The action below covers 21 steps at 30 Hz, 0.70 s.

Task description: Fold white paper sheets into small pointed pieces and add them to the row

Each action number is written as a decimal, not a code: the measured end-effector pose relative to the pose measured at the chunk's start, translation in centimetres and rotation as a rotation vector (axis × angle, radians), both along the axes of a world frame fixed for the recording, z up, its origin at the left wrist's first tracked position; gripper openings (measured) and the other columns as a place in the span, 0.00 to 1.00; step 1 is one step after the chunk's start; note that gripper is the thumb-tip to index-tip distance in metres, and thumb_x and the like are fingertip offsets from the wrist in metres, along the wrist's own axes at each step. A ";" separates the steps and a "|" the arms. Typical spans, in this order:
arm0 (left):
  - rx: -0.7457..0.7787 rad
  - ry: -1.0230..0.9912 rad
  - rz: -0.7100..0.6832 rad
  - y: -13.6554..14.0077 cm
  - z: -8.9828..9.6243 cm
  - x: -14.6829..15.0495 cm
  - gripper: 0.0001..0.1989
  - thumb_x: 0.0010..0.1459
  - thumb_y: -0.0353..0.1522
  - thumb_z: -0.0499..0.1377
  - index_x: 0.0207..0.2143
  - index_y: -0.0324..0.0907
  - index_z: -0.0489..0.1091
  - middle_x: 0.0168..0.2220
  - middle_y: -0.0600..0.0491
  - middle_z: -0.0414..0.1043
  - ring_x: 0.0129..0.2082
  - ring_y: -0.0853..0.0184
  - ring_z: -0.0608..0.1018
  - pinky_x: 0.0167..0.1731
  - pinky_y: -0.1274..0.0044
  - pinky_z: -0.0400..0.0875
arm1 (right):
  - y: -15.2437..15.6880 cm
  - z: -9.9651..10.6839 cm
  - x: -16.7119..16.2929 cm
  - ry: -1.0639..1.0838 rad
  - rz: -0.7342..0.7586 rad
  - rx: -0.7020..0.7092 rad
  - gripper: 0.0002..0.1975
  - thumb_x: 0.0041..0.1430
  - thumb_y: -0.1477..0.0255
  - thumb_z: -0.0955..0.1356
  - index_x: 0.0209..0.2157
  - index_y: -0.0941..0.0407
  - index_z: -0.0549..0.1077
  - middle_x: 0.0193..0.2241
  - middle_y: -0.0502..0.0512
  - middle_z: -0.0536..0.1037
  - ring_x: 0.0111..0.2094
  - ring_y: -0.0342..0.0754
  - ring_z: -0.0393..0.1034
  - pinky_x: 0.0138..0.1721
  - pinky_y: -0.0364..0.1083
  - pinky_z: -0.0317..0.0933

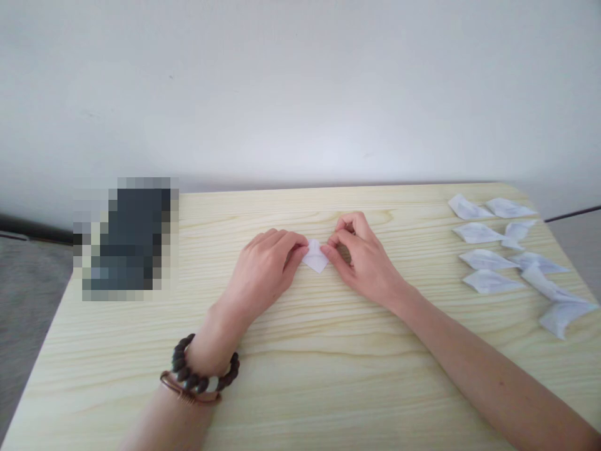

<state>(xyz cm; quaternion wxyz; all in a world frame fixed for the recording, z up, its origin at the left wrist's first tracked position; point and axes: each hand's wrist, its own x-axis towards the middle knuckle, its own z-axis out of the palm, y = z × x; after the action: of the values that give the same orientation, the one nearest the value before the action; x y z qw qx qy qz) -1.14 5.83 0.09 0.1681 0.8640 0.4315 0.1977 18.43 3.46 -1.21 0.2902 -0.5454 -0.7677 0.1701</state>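
A small folded piece of white paper [317,258] is held just above or on the tabletop, its lower corner pointing toward me. My left hand [270,266] pinches its left edge between thumb and fingers. On the opposite edge, my right hand [359,254] grips the paper with thumb and forefinger, the other fingers curled. Parts of the paper's sides are covered by my fingertips. Dark beads and a brown band circle my left wrist.
Several folded white paper pieces [488,261] lie in loose rows at the table's right side. A dark, pixelated rectangular object [131,238] rests at the left. The wood-grain table [300,376] meets a pale wall [300,94] at the back.
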 end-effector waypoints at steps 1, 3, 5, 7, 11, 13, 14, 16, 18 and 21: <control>-0.005 0.002 0.014 0.0 0.0 0.0 0.07 0.64 0.31 0.53 0.38 0.38 0.71 0.33 0.51 0.74 0.32 0.65 0.73 0.34 0.73 0.66 | 0.0 0.1 0.0 -0.017 0.007 -0.005 0.09 0.63 0.69 0.63 0.31 0.58 0.69 0.38 0.59 0.65 0.38 0.50 0.65 0.42 0.51 0.64; -0.011 0.004 0.035 -0.1 0.1 0.1 0.07 0.63 0.31 0.54 0.39 0.38 0.70 0.32 0.51 0.74 0.31 0.65 0.74 0.33 0.74 0.67 | 0.1 0.1 -0.1 -0.049 0.013 -0.014 0.10 0.64 0.70 0.62 0.30 0.58 0.69 0.37 0.59 0.66 0.39 0.51 0.65 0.42 0.52 0.64; -0.012 0.014 0.042 -0.1 0.1 0.2 0.07 0.63 0.31 0.54 0.39 0.38 0.71 0.32 0.51 0.74 0.32 0.65 0.74 0.33 0.74 0.67 | 0.2 0.2 -0.2 -0.069 0.003 -0.011 0.10 0.64 0.70 0.62 0.30 0.58 0.68 0.37 0.60 0.67 0.39 0.52 0.65 0.43 0.53 0.64; -0.012 0.014 0.047 -0.1 0.2 0.2 0.07 0.63 0.31 0.54 0.39 0.39 0.72 0.33 0.52 0.75 0.33 0.65 0.75 0.34 0.74 0.67 | 0.2 0.1 -0.3 -0.070 -0.017 0.004 0.10 0.64 0.70 0.62 0.29 0.58 0.68 0.37 0.60 0.67 0.40 0.52 0.65 0.43 0.53 0.63; -0.028 -0.003 0.075 -0.2 0.2 0.3 0.07 0.62 0.31 0.56 0.39 0.40 0.73 0.34 0.52 0.76 0.32 0.66 0.75 0.34 0.75 0.68 | 0.2 -0.1 -0.5 -0.066 -0.055 0.020 0.09 0.62 0.71 0.64 0.28 0.57 0.68 0.36 0.59 0.68 0.39 0.52 0.66 0.43 0.53 0.63; -0.036 0.004 0.081 -0.2 0.2 0.3 0.07 0.62 0.31 0.56 0.39 0.40 0.73 0.34 0.52 0.76 0.31 0.67 0.75 0.34 0.75 0.68 | 0.2 -0.2 -0.6 -0.068 -0.068 0.022 0.08 0.61 0.71 0.64 0.28 0.57 0.68 0.36 0.59 0.68 0.38 0.52 0.67 0.42 0.53 0.64; -0.039 0.010 0.082 -0.3 0.2 0.4 0.07 0.62 0.31 0.56 0.39 0.40 0.73 0.34 0.52 0.76 0.31 0.67 0.75 0.33 0.76 0.68 | 0.2 -0.2 -0.6 -0.069 -0.072 0.026 0.08 0.61 0.71 0.64 0.28 0.57 0.68 0.36 0.59 0.68 0.38 0.52 0.67 0.42 0.53 0.64; -0.034 0.021 0.091 -0.4 0.1 0.4 0.07 0.62 0.31 0.56 0.39 0.40 0.73 0.35 0.51 0.76 0.31 0.67 0.75 0.33 0.76 0.67 | 0.2 -0.2 -0.7 -0.074 -0.078 0.033 0.08 0.60 0.71 0.65 0.27 0.57 0.68 0.35 0.59 0.68 0.38 0.52 0.67 0.42 0.52 0.64; -0.022 0.030 0.101 -0.4 0.1 0.4 0.07 0.62 0.31 0.56 0.40 0.40 0.73 0.35 0.52 0.76 0.32 0.66 0.75 0.32 0.76 0.67 | 0.2 -0.1 -0.8 -0.081 -0.086 0.037 0.08 0.60 0.72 0.65 0.27 0.57 0.68 0.35 0.59 0.68 0.38 0.52 0.67 0.42 0.52 0.64; 0.016 0.045 0.100 -0.4 0.0 0.6 0.07 0.62 0.31 0.56 0.41 0.41 0.72 0.35 0.52 0.75 0.34 0.65 0.75 0.34 0.75 0.68 | 0.2 -0.2 -0.8 -0.088 -0.102 0.034 0.07 0.60 0.71 0.65 0.28 0.57 0.67 0.35 0.59 0.68 0.38 0.52 0.67 0.42 0.52 0.64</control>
<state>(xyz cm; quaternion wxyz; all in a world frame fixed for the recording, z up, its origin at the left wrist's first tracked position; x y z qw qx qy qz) -0.58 5.41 0.14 0.1413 0.8468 0.4763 0.1901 17.59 3.61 -1.41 0.2736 -0.5857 -0.7538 0.1180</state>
